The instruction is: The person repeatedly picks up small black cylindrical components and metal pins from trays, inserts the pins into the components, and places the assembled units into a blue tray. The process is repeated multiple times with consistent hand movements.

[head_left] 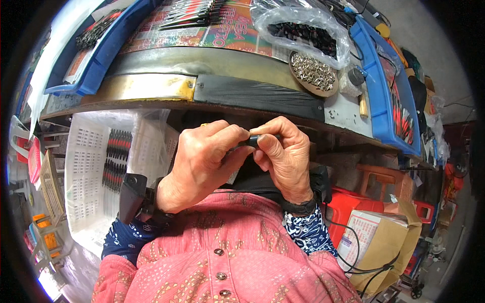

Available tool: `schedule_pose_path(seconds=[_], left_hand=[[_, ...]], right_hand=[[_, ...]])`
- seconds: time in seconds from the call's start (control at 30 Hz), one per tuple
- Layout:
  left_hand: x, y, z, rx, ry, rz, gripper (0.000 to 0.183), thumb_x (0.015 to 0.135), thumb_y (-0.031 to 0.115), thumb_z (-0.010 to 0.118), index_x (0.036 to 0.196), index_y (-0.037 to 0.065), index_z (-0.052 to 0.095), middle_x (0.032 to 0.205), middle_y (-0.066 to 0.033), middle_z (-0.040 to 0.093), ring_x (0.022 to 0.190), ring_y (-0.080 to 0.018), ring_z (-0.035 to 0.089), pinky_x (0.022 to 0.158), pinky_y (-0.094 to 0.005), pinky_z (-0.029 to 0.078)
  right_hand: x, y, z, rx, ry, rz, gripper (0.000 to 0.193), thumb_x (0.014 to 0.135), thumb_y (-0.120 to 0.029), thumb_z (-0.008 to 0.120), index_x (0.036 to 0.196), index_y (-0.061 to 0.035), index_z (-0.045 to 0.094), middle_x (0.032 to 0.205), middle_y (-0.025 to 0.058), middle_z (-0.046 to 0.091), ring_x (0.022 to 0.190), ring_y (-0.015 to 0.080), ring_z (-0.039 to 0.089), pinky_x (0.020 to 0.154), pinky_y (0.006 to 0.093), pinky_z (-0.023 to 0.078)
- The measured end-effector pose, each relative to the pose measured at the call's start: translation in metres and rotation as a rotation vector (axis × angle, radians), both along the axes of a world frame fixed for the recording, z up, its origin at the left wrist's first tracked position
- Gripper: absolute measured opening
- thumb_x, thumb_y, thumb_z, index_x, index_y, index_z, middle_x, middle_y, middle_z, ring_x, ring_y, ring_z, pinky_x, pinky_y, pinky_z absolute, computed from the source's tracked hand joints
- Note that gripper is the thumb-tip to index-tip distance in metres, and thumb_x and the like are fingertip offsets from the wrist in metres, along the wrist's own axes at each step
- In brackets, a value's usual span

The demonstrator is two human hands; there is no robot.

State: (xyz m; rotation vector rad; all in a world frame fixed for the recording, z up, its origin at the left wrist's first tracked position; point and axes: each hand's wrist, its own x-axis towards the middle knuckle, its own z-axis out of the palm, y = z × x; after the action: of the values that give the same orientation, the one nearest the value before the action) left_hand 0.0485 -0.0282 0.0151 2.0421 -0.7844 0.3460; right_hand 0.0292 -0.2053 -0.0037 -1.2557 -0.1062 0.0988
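My left hand (204, 159) and my right hand (289, 159) meet in front of my body, just below the table's near edge. Between their fingertips is a small dark, tube-like piece (254, 140), pinched by thumb and fingers on both sides. The fingers cover most of it, so its full shape is hidden. To the left of my left hand, a white plastic basket (83, 166) holds rows of black-and-red pen-like pieces (115, 161).
On the table (252, 65) lie more black-and-red pen-like pieces (192, 14), a clear bag of small black parts (303, 38) and a round dish of small metal pieces (313, 73). Blue trays (103, 60) flank it. A red stool (343, 204) and cardboard box (394, 242) stand right.
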Motion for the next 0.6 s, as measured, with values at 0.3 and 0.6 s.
schedule_pose_path(seconds=[0.3,0.6], left_hand=[[0.003,0.008,0.003,-0.009,0.089,-0.085,0.018,0.074,0.003,0.075,0.087,0.001,0.063,0.068,-0.0110,0.056,0.057,-0.0243,0.057,0.051,-0.0333,0.043],[0.001,0.008,-0.006,-0.001,0.043,-0.112,0.021,0.072,0.004,0.077,0.089,0.001,0.064,0.067,-0.0105,0.056,0.055,-0.0244,0.056,0.050,-0.0333,0.041]], right_hand=[[-0.004,0.005,-0.011,0.045,-0.043,-0.019,0.027,0.093,-0.028,0.068,0.100,-0.0024,0.067,0.071,0.0006,0.063,0.056,0.0032,0.055,0.047,0.0162,0.041],[-0.011,0.009,-0.020,-0.007,-0.099,-0.095,0.029,0.095,-0.030,0.065,0.099,-0.0019,0.068,0.074,0.0010,0.064,0.057,0.0035,0.055,0.049,0.0169,0.042]])
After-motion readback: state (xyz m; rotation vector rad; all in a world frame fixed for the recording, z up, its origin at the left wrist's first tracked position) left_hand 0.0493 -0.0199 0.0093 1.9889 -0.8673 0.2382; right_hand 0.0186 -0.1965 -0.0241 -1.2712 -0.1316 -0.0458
